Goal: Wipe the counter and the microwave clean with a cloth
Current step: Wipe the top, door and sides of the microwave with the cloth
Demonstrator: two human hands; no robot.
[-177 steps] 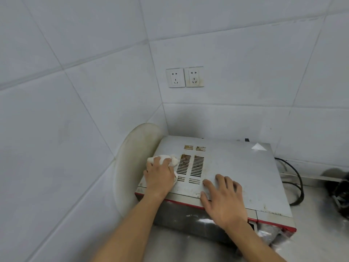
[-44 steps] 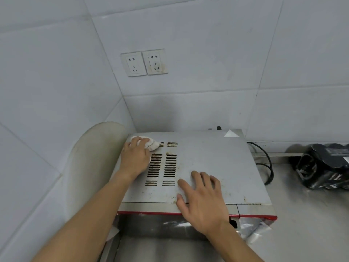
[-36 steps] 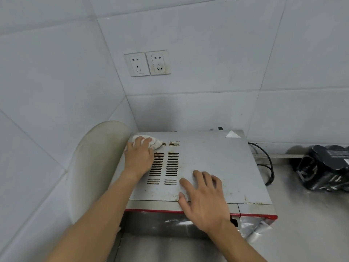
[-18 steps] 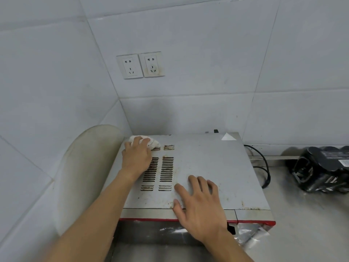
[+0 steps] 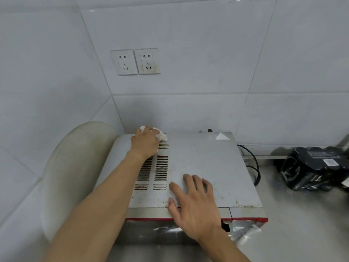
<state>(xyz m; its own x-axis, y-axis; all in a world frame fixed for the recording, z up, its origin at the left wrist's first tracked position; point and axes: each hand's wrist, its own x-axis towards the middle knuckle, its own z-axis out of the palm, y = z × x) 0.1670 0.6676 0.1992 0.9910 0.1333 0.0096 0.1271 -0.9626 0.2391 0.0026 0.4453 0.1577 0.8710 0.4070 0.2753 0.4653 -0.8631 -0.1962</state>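
Observation:
A grey microwave (image 5: 204,163) with a red front strip stands in the tiled corner, its top stained and slotted with rusty vents (image 5: 153,173). My left hand (image 5: 145,143) presses a crumpled white cloth (image 5: 161,136) onto the back left corner of the top, fingers curled over it. Most of the cloth is hidden under the hand. My right hand (image 5: 194,203) lies flat with spread fingers on the front of the top, holding nothing.
A round off-white board (image 5: 75,167) leans on the left wall beside the microwave. A black cable (image 5: 255,167) runs behind its right side. A black pack of cans (image 5: 313,167) sits on the steel counter (image 5: 302,224) at right. Two wall sockets (image 5: 136,62) are above.
My left hand has slid the cloth from the front left of the top back along the vents to the rear edge. My right hand has stayed flat near the front.

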